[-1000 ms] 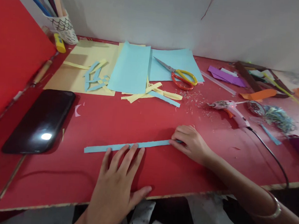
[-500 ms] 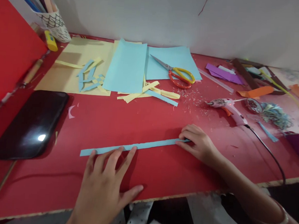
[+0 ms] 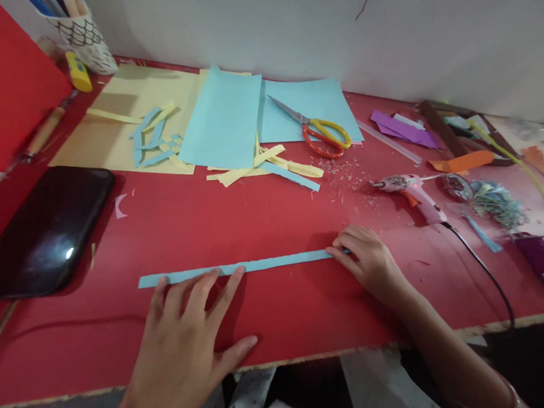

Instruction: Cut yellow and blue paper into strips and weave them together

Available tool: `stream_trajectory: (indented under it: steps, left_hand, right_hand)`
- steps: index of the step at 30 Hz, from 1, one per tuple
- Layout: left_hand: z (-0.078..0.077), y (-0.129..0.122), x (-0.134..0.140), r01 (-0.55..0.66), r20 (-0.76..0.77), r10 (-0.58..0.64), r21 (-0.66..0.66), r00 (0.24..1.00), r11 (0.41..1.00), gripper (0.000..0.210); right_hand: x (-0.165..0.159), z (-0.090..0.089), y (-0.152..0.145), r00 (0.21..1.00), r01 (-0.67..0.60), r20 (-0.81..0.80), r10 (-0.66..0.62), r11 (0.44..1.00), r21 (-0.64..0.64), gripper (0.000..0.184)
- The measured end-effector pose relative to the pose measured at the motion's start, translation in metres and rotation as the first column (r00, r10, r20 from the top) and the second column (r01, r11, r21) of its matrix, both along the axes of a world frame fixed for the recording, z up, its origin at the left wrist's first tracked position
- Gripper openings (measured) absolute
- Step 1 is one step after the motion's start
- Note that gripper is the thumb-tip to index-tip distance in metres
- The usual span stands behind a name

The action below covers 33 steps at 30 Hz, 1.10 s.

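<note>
A long light-blue paper strip (image 3: 281, 262) lies slantwise on the red table. My left hand (image 3: 186, 328) is open, fingers spread, with several fingertips resting on the strip's left half. The thumb sticks out to the right, off the paper. At the strip's right end, my right hand (image 3: 365, 260) is closed in a pinch on the paper. A small dark bit shows between thumb and curled fingers; the rest of that end is hidden.
Scissors (image 3: 326, 136) lie on blue sheets (image 3: 222, 120) at the back, near cut yellow strips (image 3: 237, 172). A pink glue gun (image 3: 415, 194) with a cord is to the right. A black phone-like slab (image 3: 47, 225) lies left.
My right hand has slid slightly to the right along the strip, its thumb now nearer the end. My left hand stays on the paper. The whole view has shifted a little.
</note>
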<state>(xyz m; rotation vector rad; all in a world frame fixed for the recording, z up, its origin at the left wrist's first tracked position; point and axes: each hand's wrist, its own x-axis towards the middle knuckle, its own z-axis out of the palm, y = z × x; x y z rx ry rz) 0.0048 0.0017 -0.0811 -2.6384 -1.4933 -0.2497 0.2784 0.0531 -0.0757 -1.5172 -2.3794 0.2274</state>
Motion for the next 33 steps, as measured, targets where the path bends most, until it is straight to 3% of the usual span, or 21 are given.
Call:
stream_trajectory:
  steps: [13, 23, 28, 31, 33]
  left_hand:
    - [-0.001, -0.001, 0.000, -0.019, 0.003, 0.019, -0.023, 1.000, 1.000, 0.061]
    - [-0.001, -0.001, -0.011, -0.003, 0.001, 0.003, -0.015, 1.000, 1.000, 0.061]
    - [-0.001, -0.001, -0.013, -0.016, 0.010, 0.016, -0.015, 1.000, 1.000, 0.062]
    - [0.000, -0.002, -0.011, -0.045, 0.006, 0.045, -0.043, 0.999, 0.998, 0.060]
    - [0.001, -0.003, -0.011, -0.048, 0.005, 0.048, -0.062, 0.999, 0.997, 0.059]
  right_hand:
    - [-0.004, -0.002, -0.002, 0.995, 0.068, 0.069, -0.071, 0.997, 0.047, 0.038]
    - [0.000, -0.004, -0.002, 0.988, 0.121, 0.086, -0.130, 0.988, 0.099, 0.031]
    - [-0.021, 0.001, -0.017, 0.935, 0.262, 0.154, -0.320, 0.914, 0.309, 0.018]
    - [-0.054, 0.005, -0.034, 0.965, 0.082, 0.201, -0.170, 0.920, 0.382, 0.027]
    - [-0.078, 0.006, -0.045, 0.965, -0.099, 0.262, 0.031, 0.962, 0.253, 0.041]
